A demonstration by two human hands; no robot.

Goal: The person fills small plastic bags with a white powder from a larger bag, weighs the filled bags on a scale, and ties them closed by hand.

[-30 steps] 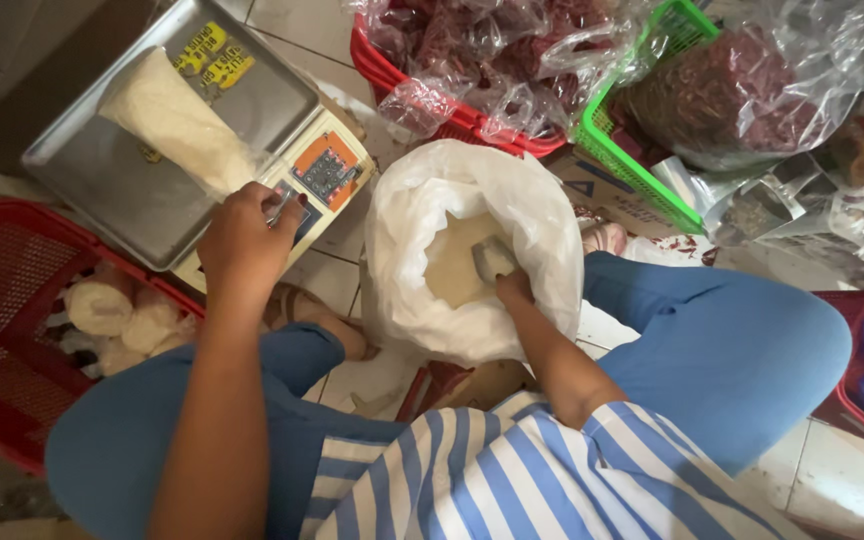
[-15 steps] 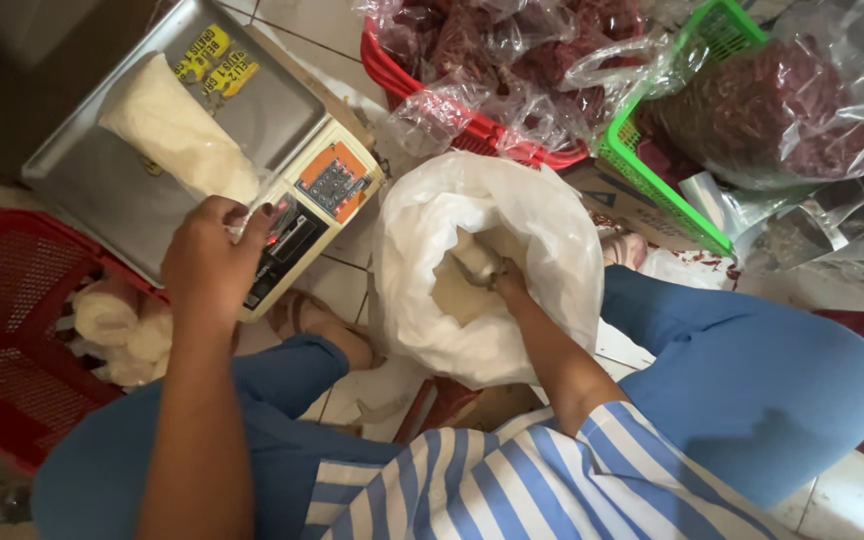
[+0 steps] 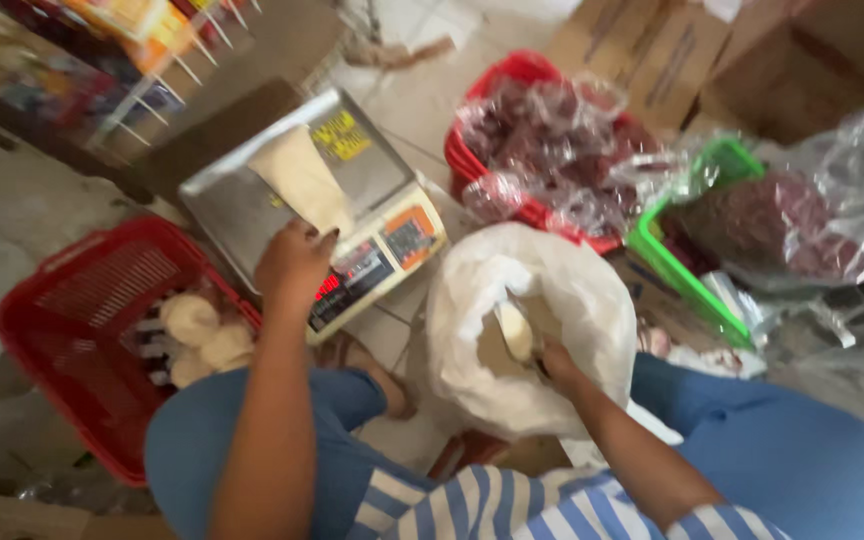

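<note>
Nearest, our lap: blue trousers and a blue-and-white striped top, seated low over the tiled floor (image 3: pixel 22 240).

Right hand (image 3: pixel 555 362): sunk in the mouth of the large white plastic sack (image 3: pixel 472 330) between our knees, closed around the handle of a pale scoop (image 3: pixel 515 330) loaded with off-white powder; the sack's rim is rolled down, likely so that the hand can reach in.

Left hand (image 3: pixel 295 262): fingers loosely curled, holding nothing, resting at the front edge of the steel-topped electronic weighing scale (image 3: pixel 242 205), just above its lit red display.

On the scale pan: a clear bag of whitish powder (image 3: pixel 302 180), lying flat, presumably for weighing.

Left of the scale: red plastic basket (image 3: pixel 62 300) with several small filled, knotted bags (image 3: pixel 197 335).

Farther: another red basket (image 3: pixel 472 150) and a green basket (image 3: pixel 682 270), both heaped with clear bags of dark reddish goods. Beyond, brown cardboard boxes (image 3: pixel 652 60).
</note>
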